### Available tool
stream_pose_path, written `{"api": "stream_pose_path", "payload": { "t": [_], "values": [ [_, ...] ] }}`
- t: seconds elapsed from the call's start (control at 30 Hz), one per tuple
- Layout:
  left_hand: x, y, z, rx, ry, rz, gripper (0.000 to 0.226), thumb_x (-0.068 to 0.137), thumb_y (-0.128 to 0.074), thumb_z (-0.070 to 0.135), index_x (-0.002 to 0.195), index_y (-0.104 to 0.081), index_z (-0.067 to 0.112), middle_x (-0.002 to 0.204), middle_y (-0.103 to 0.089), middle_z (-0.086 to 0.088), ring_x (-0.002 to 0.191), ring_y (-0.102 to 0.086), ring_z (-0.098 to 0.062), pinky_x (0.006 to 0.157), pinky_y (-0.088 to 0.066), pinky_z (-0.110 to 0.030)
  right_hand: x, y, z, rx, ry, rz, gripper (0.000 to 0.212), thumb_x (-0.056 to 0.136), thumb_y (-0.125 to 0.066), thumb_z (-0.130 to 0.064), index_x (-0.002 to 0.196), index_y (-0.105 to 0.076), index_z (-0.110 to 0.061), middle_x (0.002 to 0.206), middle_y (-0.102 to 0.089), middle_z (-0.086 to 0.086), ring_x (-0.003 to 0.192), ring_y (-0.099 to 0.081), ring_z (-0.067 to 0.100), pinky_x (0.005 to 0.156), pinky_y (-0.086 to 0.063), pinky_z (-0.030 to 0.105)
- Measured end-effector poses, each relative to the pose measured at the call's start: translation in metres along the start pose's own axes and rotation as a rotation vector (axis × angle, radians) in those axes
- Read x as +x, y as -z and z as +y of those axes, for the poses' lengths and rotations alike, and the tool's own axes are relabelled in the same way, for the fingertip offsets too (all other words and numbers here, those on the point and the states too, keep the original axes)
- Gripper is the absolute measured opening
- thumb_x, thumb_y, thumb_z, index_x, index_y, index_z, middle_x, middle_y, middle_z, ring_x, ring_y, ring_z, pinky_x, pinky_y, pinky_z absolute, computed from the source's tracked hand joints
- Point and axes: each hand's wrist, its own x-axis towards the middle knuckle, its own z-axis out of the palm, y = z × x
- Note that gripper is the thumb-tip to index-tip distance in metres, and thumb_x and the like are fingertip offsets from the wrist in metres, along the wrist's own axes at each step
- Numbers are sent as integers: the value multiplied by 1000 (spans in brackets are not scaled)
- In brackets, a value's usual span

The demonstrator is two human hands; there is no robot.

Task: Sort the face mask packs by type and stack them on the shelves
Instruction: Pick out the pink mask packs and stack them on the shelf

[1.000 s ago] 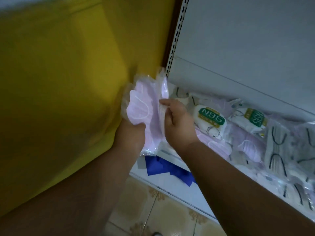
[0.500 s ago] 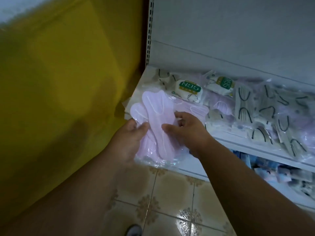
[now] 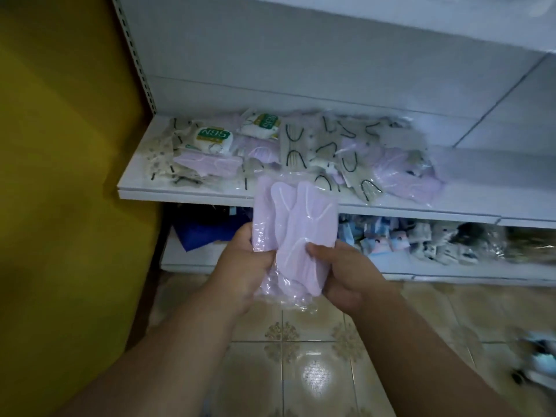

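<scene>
I hold a bundle of pink mask packs (image 3: 296,224) in clear plastic upright in front of the white shelf (image 3: 186,192). My left hand (image 3: 240,266) grips its lower left side and my right hand (image 3: 346,272) grips its lower right side, thumb on the front. On the shelf lies a mixed heap: two white N95 packs (image 3: 212,138), more pink packs (image 3: 210,164), and several pale packs with black ear loops (image 3: 325,149).
A lower shelf (image 3: 421,269) holds dark blue packs (image 3: 204,227) at the left and several small blue and grey packs to the right. A yellow wall (image 3: 66,176) stands at the left. Below is a tiled floor (image 3: 301,356), with a blurred object at the far right.
Both hands have pulled the pink bundle back from the shelf's left corner and down in front of the shelf edge. The view has drawn back, showing both shelves.
</scene>
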Motion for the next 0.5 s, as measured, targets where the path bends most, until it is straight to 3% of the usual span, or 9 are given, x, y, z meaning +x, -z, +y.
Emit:
{"api": "stream_pose_path", "payload": {
  "t": [0.07,0.13,0.2,0.27,0.37,0.5],
  "values": [
    [-25,-49,2,-41,-2,-9,59,65,-91,14,117,-64,21,107,-76,-5,95,-74,-26,80,-61,-46,-40,42,-24,75,89,82,29,90,-62,5,119,-64,0,107,-74,18,89,-74,28,74,-62,42],
    [-49,-94,11,-132,32,-28,31,89,-73,9,118,-65,19,105,-77,-6,94,-74,-26,81,-60,-43,-81,80,-52,104,175,140,22,91,-61,6,112,-65,-2,101,-76,15,77,-75,23,64,-62,35],
    [-72,-134,20,-157,86,-56,21,97,-61,8,115,-66,19,103,-77,-8,93,-73,-27,87,-58,-47,-118,112,-73,76,216,147,19,91,-63,4,109,-65,-3,97,-77,13,75,-75,21,60,-61,31],
    [-84,-168,27,-99,71,-53,25,94,-65,5,117,-66,16,102,-77,-10,92,-73,-29,87,-58,-52,-148,136,-92,56,236,133,21,91,-63,3,111,-66,-2,99,-77,13,82,-75,25,64,-61,34],
    [-93,-210,46,-4,29,-70,36,86,-74,2,117,-63,16,103,-77,-9,95,-74,-33,89,-56,-58,-177,159,-124,103,280,113,22,93,-58,5,113,-67,-2,108,-73,20,96,-72,39,87,-56,53],
    [-87,-253,82,67,-109,-96,37,83,-78,3,111,-62,21,98,-78,-1,90,-75,-24,75,-61,-40,-189,172,-172,87,372,167,17,96,-56,3,107,-69,0,99,-75,19,92,-73,38,90,-55,56]
  ]
}}
